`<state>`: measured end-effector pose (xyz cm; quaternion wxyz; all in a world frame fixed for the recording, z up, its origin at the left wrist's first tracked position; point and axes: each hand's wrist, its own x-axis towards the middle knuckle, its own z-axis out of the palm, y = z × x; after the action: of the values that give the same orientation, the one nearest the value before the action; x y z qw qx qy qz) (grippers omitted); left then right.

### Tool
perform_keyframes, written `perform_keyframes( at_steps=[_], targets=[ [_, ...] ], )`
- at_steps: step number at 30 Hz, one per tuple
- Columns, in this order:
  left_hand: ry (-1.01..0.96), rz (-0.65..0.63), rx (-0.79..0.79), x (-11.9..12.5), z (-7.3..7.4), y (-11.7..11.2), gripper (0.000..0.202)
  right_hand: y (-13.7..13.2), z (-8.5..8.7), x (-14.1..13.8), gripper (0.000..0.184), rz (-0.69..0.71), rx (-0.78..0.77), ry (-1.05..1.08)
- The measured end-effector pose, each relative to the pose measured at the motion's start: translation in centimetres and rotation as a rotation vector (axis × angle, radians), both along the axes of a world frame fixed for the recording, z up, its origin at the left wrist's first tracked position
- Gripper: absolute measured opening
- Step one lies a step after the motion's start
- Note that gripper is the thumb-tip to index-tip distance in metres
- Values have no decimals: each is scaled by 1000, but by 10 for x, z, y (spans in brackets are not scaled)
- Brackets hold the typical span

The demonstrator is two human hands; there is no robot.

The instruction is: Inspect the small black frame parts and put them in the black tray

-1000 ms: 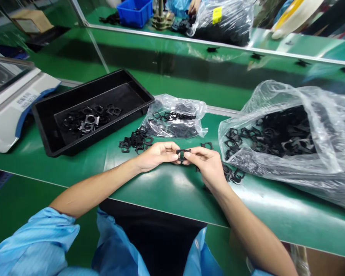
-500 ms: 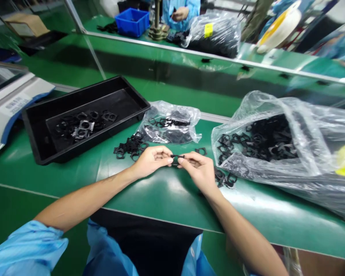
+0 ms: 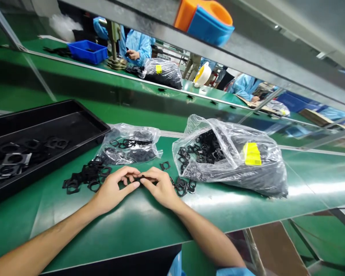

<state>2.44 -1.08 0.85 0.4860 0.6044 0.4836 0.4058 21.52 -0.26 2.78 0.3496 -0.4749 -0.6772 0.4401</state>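
Note:
Between the fingertips of both hands sits a small black plastic part (image 3: 138, 178), mostly covered by the fingers. My left hand (image 3: 115, 188) pinches it from the left, and my right hand (image 3: 160, 186) pinches it from the right. Just left of my left hand lies a pile of black square frames with round holes (image 3: 87, 174). One loose black frame (image 3: 165, 165) rests beyond my right hand, and several more black frames (image 3: 182, 185) lie close to its right side.
A black tray (image 3: 92, 120) with black and silvery frames stands at left. Behind my hands is a small clear bag (image 3: 129, 143) of parts; a large open bag (image 3: 258, 180) lies at right. Beyond the partition are a blue bin (image 3: 89, 53) and a co-worker's hand (image 3: 133, 55).
The camera view has swung to the right, so the bench things appear further left. Both hands still hold the small black part between their fingertips.

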Motion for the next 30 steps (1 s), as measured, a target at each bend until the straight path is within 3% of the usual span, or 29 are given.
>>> perform_keyframes(
  at_steps=[3,6,10,15,17,21,25,30],
  targets=[
    [2,-51,-50,0,-1,-1,25,-2,1,-1,15,-29,-17,40],
    [-21,-91,-90,1,-3,-2,25,-3,1,-2,27,-68,-53,81],
    [-165,10,-153,2,-7,1,26,-3,1,-2,40,38,-50,54],
    [-244,35,-203,0,-7,4,30,-3,2,-1,12,59,63,13],
    [-237,35,-169,-1,-5,3,31,-2,4,-1,10,55,74,-5],
    [-248,76,-127,-2,-1,4,30,0,4,-3,18,53,-20,36],
    [-333,110,-199,-2,2,9,37,6,-1,-5,34,9,-178,189],
    [-406,71,-253,-5,1,17,39,13,-6,-6,37,-37,-163,220]
  ],
)
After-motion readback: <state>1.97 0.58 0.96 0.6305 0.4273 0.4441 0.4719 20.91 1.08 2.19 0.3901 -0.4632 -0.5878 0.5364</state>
